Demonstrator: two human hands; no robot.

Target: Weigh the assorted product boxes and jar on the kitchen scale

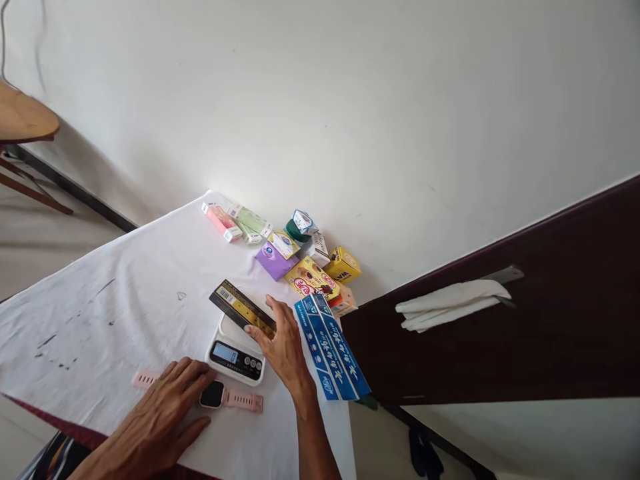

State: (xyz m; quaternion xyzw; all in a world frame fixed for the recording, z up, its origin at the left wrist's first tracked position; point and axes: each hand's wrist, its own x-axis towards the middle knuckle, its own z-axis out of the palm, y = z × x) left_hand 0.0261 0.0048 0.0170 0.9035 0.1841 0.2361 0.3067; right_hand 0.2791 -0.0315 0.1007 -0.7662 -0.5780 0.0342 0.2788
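Observation:
My right hand [285, 347] grips one end of a long black and gold box [237, 305] with a barcode on it. The box is over the platform of a small white kitchen scale [236, 357], whose display appears to read 0; whether they touch, I cannot tell. My left hand [173, 407] lies on the cloth with its fingers stretched out, covering part of the strap of a pink smartwatch [213, 394]. The watch lies with its dark screen up, just in front of the scale.
Blue toothpaste boxes [330, 350] lie along the table's right edge. Behind them are a yellow snack box [311, 277], a purple pack [275, 260], a small yellow box [343, 265] and pink and green boxes [223, 221]. A wall stands behind the white-clothed table [125, 293]; a white cloth [453, 303] hangs at right.

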